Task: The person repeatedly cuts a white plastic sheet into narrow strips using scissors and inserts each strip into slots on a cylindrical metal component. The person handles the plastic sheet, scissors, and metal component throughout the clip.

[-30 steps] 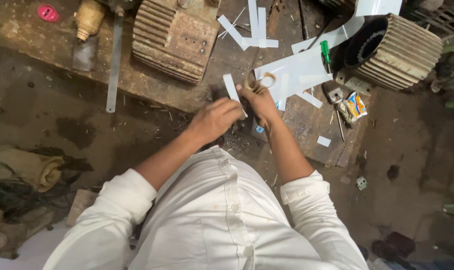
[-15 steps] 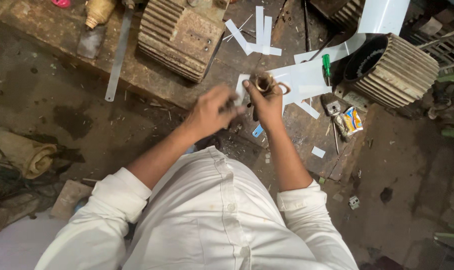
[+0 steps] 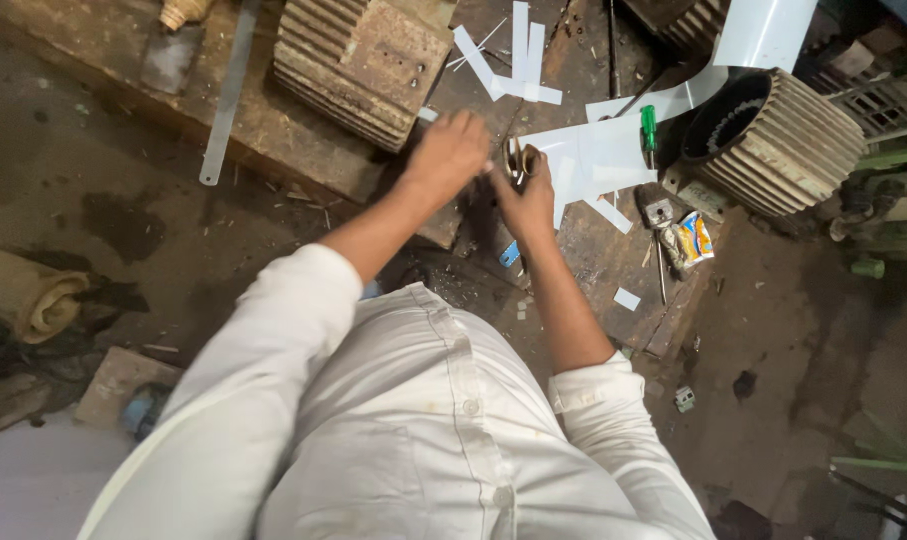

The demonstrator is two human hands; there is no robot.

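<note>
Person: seen from above, in a white buttoned shirt (image 3: 444,420) with sleeves rolled above the elbows, both forearms stretched forward over the work.
Floor: dark, stained and dusty, with a rolled tan cloth (image 3: 29,290) at the left edge and a pale block (image 3: 114,380) nearer the body.
Surface: a low, worn wooden surface (image 3: 284,135), grimy and littered with small offcuts.
Left hand: the left hand (image 3: 449,155) is curled, knuckles up, fingers closed in a pinch on the end of a white strip; it touches the right hand's thumb side.
Right hand: the right hand (image 3: 529,195) is closed around scissors (image 3: 519,160), whose handles show above the fingers; the blades are too blurred to tell open from closed.
White sheet: the white sheet pieces (image 3: 594,155) lie just beyond the right hand, flat on the surface, cut into strips and angles.
Loose strips: more white strips (image 3: 514,60) lie farther out, crossing one another.
Screwdriver: a green-handled screwdriver (image 3: 650,130) rests on the sheet, right of the hands.
Packet: a small coloured packet (image 3: 696,240) sits near the surface's right edge.
Ribbed housings: one finned metal motor housing (image 3: 359,65) stands just beyond the left hand; another, hollow and round (image 3: 774,140), lies at far right.
Far left: a long metal strip (image 3: 224,100) lies flat on the surface.
</note>
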